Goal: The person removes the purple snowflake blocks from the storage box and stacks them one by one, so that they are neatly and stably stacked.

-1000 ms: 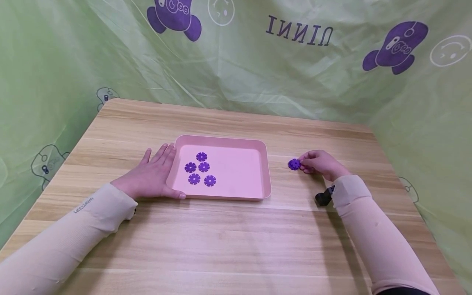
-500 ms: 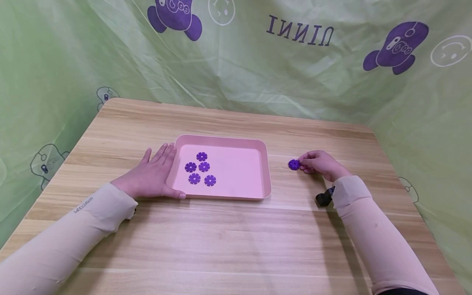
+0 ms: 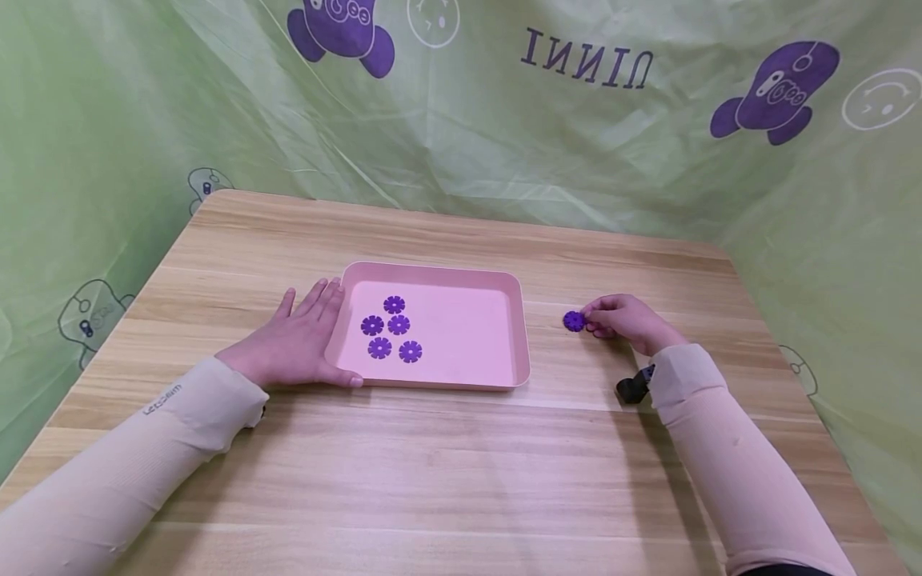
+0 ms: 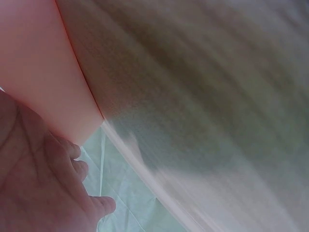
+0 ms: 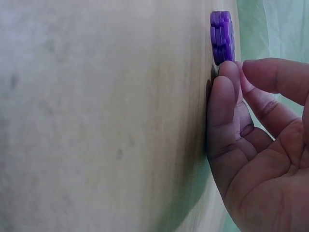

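Observation:
A shallow pink tray [image 3: 461,336] stands on the table with several flat purple notched discs [image 3: 399,325] lying in its left half. My left hand [image 3: 295,344] lies spread along the tray's left side, its thumb at the near corner; in the left wrist view the palm [image 4: 38,169] faces the pink wall [image 4: 43,63]. To the right of the tray, my right hand [image 3: 627,320] pinches the edge of a small stack of purple notched discs [image 3: 573,322]. Seen edge-on in the right wrist view, the stack [image 5: 222,38] shows layers, close over the wood at the fingertips.
The wooden table [image 3: 446,472] reaches to a green printed curtain [image 3: 468,144] on the far side and both flanks. A black wrist camera [image 3: 634,387] hangs below the right sleeve cuff.

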`<control>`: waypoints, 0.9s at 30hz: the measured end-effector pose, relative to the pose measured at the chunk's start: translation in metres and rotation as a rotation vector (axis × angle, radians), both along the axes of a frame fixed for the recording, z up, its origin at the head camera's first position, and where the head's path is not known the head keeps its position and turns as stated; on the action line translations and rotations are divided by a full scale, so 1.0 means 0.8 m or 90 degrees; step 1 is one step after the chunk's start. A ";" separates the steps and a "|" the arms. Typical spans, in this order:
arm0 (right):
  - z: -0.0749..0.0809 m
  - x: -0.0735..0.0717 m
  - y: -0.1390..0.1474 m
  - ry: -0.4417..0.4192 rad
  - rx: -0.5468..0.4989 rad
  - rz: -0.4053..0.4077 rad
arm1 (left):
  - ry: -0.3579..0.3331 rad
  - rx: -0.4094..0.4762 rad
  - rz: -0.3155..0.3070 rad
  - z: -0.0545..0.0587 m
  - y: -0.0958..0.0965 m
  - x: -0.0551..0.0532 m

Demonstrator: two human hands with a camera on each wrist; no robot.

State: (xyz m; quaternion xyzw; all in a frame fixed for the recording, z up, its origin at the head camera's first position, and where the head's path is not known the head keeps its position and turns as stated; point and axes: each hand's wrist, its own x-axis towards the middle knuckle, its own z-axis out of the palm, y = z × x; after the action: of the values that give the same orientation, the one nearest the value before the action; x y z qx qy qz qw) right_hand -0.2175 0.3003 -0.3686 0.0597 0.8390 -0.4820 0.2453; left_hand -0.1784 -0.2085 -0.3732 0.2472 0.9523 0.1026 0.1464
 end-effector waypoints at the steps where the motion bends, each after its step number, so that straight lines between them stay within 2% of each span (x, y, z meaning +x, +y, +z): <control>1: 0.000 0.000 0.000 0.002 -0.001 0.002 | 0.000 0.000 0.000 0.000 0.000 0.000; 8: -0.001 0.000 0.000 0.004 -0.005 0.003 | -0.001 0.002 0.002 0.001 0.000 0.000; 16: 0.002 -0.002 -0.001 0.014 0.019 -0.026 | 0.003 -0.001 -0.001 0.000 -0.001 0.000; 22: 0.009 -0.007 -0.006 0.039 0.015 -0.043 | -0.001 -0.002 -0.001 0.002 -0.001 0.000; 27: 0.019 -0.010 -0.020 0.050 0.004 -0.036 | -0.003 0.001 -0.001 0.003 -0.001 0.000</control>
State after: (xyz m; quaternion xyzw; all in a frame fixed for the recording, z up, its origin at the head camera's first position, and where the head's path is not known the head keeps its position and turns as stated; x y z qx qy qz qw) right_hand -0.2258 0.2839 -0.3537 0.0653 0.8475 -0.4882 0.1981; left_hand -0.1781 -0.2095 -0.3709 0.2480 0.9516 0.1037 0.1486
